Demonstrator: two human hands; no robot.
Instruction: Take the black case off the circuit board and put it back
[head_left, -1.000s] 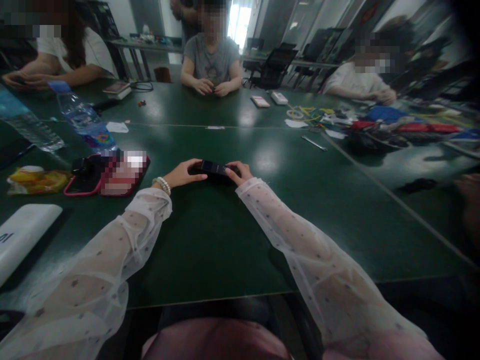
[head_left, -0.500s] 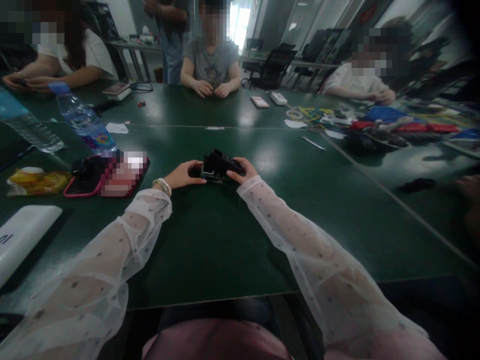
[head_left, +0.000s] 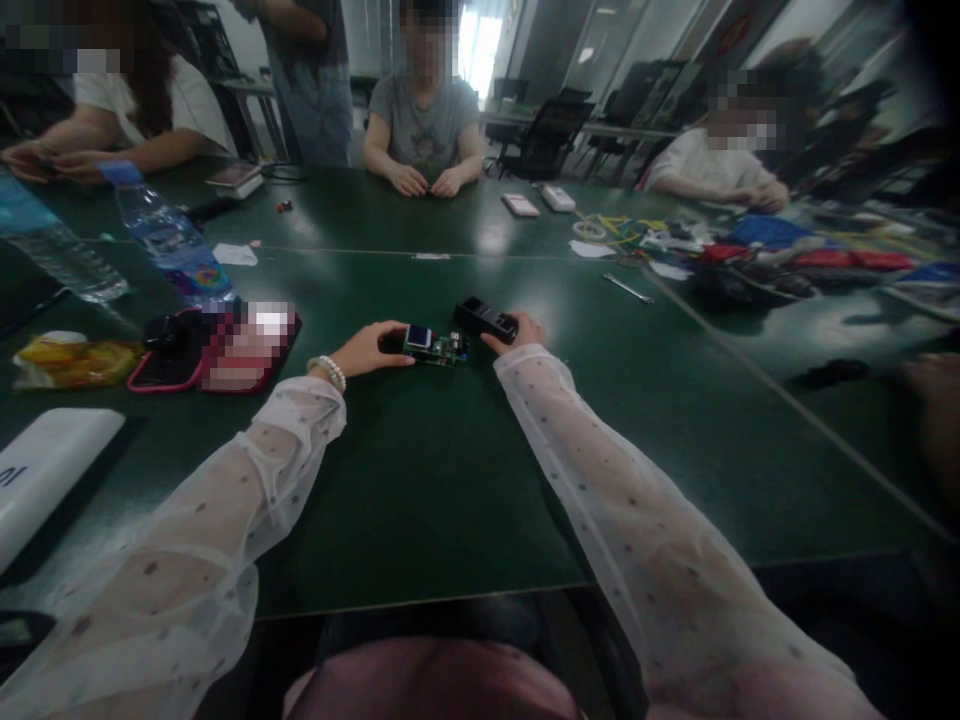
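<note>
A green circuit board (head_left: 442, 350) with a small dark screen shows at the middle of the table, its left end between the thumb and fingers of my left hand (head_left: 369, 350). Just to its right is a black plastic casing (head_left: 484, 318), long and box-shaped with openings in its upper face. My right hand (head_left: 519, 335) grips the near right end of this casing. Board and casing are apart, with a narrow gap between them. Whether the casing touches the table I cannot tell.
On the left lie a phone in a red case (head_left: 251, 350), a yellow packet (head_left: 71, 362), a white power bank (head_left: 52, 480) and a water bottle (head_left: 169, 245). A wrench (head_left: 628, 289) and a cable heap (head_left: 795, 255) lie right. Across the table sits a person (head_left: 424, 130).
The black casing has come off the circuit board and moved right with my right hand, uncovering the board's screen and parts. My left hand stays on the board, nearly still.
</note>
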